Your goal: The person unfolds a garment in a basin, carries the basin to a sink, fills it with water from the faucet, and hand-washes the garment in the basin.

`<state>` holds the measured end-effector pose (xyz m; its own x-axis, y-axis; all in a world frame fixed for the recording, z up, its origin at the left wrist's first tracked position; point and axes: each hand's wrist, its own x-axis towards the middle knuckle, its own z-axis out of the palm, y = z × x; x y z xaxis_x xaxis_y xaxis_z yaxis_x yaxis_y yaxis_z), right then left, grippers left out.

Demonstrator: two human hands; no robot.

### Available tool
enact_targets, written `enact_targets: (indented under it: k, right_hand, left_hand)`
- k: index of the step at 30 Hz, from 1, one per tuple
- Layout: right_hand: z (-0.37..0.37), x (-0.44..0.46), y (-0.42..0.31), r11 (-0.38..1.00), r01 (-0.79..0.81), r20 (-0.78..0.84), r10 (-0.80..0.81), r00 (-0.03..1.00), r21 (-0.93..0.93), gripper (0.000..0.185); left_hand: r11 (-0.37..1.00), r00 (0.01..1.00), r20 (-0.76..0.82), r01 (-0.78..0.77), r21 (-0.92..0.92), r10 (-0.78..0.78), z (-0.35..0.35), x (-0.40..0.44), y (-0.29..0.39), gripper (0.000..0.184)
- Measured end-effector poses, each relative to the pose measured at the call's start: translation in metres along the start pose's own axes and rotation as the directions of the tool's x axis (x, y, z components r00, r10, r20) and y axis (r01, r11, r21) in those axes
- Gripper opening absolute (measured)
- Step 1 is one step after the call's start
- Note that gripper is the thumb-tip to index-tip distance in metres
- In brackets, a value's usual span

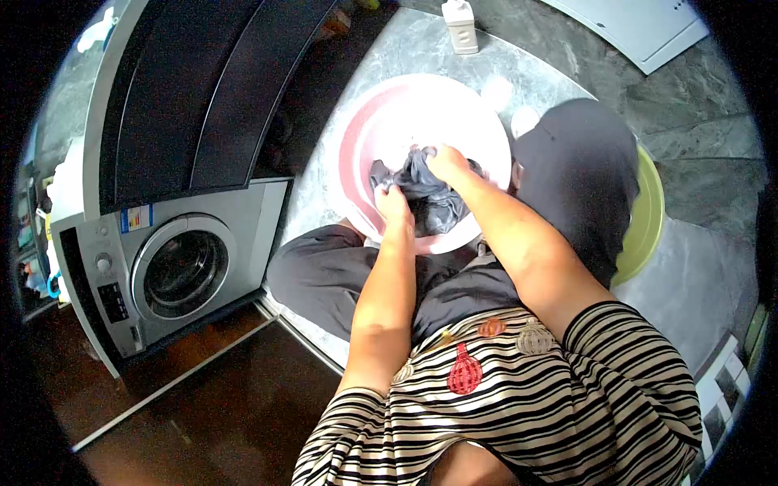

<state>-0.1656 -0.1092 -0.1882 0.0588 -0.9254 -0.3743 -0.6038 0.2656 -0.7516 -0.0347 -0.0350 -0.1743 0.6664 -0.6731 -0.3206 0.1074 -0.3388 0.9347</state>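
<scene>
Between my legs stands a round pink-and-white basin (354, 146), its inside washed out by glare. Dark wet-looking cloth (442, 209) lies bunched in the near part of it. My left hand (392, 202) is closed on the cloth's left part, near the basin's near-left side. Farther right and a little higher, my right hand (446, 164) grips another part of the same cloth. A stretch of the cloth runs between the two hands. The fingertips are partly hidden in its folds.
A front-loading washing machine (117, 267) stands at left below dark panels (174, 89). Behind my right knee is a yellow-green basin (651, 215). A white bottle (461, 32) stands on the grey floor beyond the pink basin. A white panel (640, 24) is at top right.
</scene>
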Motion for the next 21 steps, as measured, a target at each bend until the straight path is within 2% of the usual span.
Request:
enact_targets:
  k: [1, 2, 4, 5, 6, 7, 8, 9, 10, 11, 12, 13, 14, 15, 16, 17, 18, 19, 20, 21]
  right_hand:
    - [-0.005, -0.004, -0.005, 0.989, -0.085, -0.079, 0.095, 0.992, 0.117, 0.035]
    - [-0.009, -0.005, -0.01, 0.971, -0.138, -0.153, 0.169, 0.974, 0.195, 0.031]
    - [-0.018, 0.006, -0.003, 0.962, -0.106, -0.223, 0.165, 0.961, 0.252, 0.031]
    - [-0.027, 0.011, 0.005, 0.983, 0.04, -0.295, 0.015, 0.955, 0.177, 0.03]
    - [-0.032, 0.015, 0.015, 0.98, 0.173, -0.352, -0.13, 0.927, 0.094, 0.03]
    - [-0.027, 0.023, 0.022, 0.953, 0.288, -0.497, -0.209, 0.842, 0.088, 0.033]
    - [-0.018, 0.03, 0.025, 0.959, 0.27, -0.499, -0.195, 0.844, 0.082, 0.033]
    - [-0.016, 0.032, 0.024, 0.975, 0.223, -0.494, -0.193, 0.848, 0.002, 0.035]
    - [-0.018, 0.032, 0.018, 0.981, 0.177, -0.488, -0.193, 0.851, -0.078, 0.037]
    - [-0.016, 0.03, 0.014, 0.966, 0.17, -0.44, -0.24, 0.865, -0.193, 0.04]
    - [-0.01, 0.026, 0.014, 0.935, 0.152, -0.355, -0.268, 0.896, -0.321, 0.042]
    - [-0.001, 0.026, 0.024, 0.921, 0.209, -0.172, -0.276, 0.946, -0.33, 0.043]
    - [0.009, 0.026, 0.034, 0.908, 0.265, 0.017, -0.275, 0.961, -0.325, 0.043]
    - [0.014, 0.035, 0.035, 0.912, 0.259, 0.028, -0.264, 0.964, -0.32, 0.043]
    - [0.013, 0.043, 0.036, 0.895, 0.291, 0.232, -0.221, 0.947, -0.337, 0.043]
    - [0.012, 0.048, 0.039, 0.879, 0.329, 0.424, -0.167, 0.89, -0.344, 0.042]
    - [0.005, 0.048, 0.034, 0.88, 0.329, 0.426, -0.166, 0.889, -0.344, 0.042]
    - [-0.008, 0.048, 0.026, 0.931, 0.22, 0.185, -0.171, 0.968, -0.29, 0.04]
    - [-0.016, 0.047, 0.021, 0.971, 0.124, -0.067, -0.14, 0.988, -0.206, 0.039]
    - [-0.004, 0.055, 0.029, 1.0, 0.026, -0.238, -0.025, 0.971, 0.0, 0.037]
  left_hand:
    - [0.997, 0.999, 0.036, -0.038, -0.068, 0.04, 0.004, 0.006, 0.007, 0.019]
    - [0.992, 0.991, 0.048, -0.124, -0.003, 0.124, 0.006, 0.01, 0.012, 0.021]
    - [0.987, 0.989, -0.017, -0.149, -0.058, 0.148, 0.019, 0.01, 0.031, 0.018]
    - [0.986, 0.99, -0.064, -0.129, -0.102, 0.123, 0.023, 0.006, 0.041, 0.028]
    - [0.99, 0.992, -0.057, -0.114, -0.084, 0.11, 0.02, 0.017, 0.03, 0.028]
    - [0.896, 0.919, -0.101, -0.341, 0.284, 0.382, 0.016, 0.027, 0.015, 0.034]
    - [0.634, 0.778, -0.026, -0.491, 0.598, 0.627, 0.016, 0.045, 0.003, 0.041]
    - [0.508, 0.776, 0.135, -0.522, 0.685, 0.616, 0.015, 0.033, 0.013, 0.05]
    - [0.483, 0.822, 0.251, -0.516, 0.708, 0.51, 0.013, 0.033, 0.007, 0.051]
    - [0.327, 0.768, 0.426, -0.606, 0.725, 0.478, 0.016, 0.039, 0.0, 0.05]
    - [0.163, 0.698, 0.587, -0.689, 0.706, 0.41, 0.015, 0.041, -0.011, 0.049]
    - [0.134, 0.688, 0.681, -0.721, 0.68, 0.251, 0.016, 0.041, -0.024, 0.045]
    - [0.149, 0.684, 0.707, -0.729, 0.668, 0.178, 0.018, 0.042, -0.037, 0.04]
    - [0.177, 0.691, 0.715, -0.72, 0.67, 0.103, 0.018, 0.055, -0.034, 0.036]
    - [0.206, 0.694, 0.719, -0.709, 0.674, 0.035, 0.018, 0.062, -0.03, 0.032]
    - [0.361, 0.815, 0.579, -0.541, 0.76, 0.004, 0.021, 0.066, -0.027, 0.026]
    - [0.5, 0.903, 0.427, -0.347, 0.794, -0.052, 0.025, 0.068, -0.016, 0.021]
    - [0.786, 0.966, 0.259, -0.166, 0.595, 0.008, 0.021, 0.072, -0.022, 0.027]
    - [0.977, 0.988, 0.152, -0.004, 0.215, -0.03, 0.021, 0.077, -0.03, 0.05]
    - [0.979, 0.967, 0.154, 0.204, 0.009, -0.203, 0.022, 0.081, -0.024, 0.061]
